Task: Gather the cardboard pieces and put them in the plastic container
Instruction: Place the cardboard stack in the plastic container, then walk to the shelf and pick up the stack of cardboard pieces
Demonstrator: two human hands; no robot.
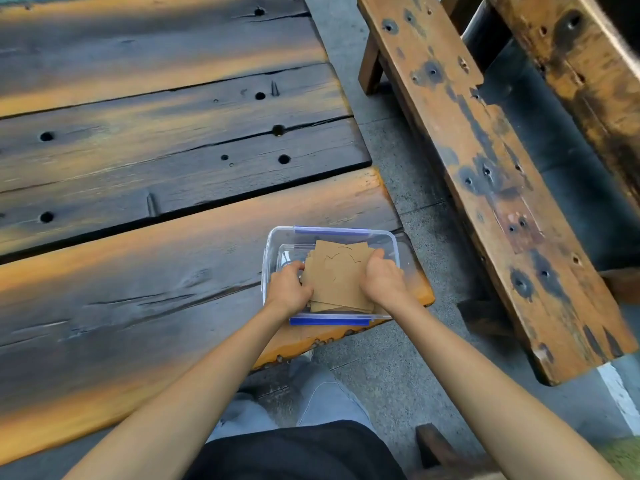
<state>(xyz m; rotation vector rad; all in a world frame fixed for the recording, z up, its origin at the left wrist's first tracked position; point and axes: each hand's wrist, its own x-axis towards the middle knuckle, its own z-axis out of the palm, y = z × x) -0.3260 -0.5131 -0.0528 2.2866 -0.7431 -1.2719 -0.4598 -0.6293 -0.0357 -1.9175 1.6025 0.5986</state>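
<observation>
Container: one plastic container at table near-right corner, by the edge | Cardboard pieces: stack, count unclear, tilted over container | Grip: left hand, right hand pinch stack sides | Room: table bare leftward

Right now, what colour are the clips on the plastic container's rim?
Blue. The clips on the clear plastic container show best in the head view.
</observation>
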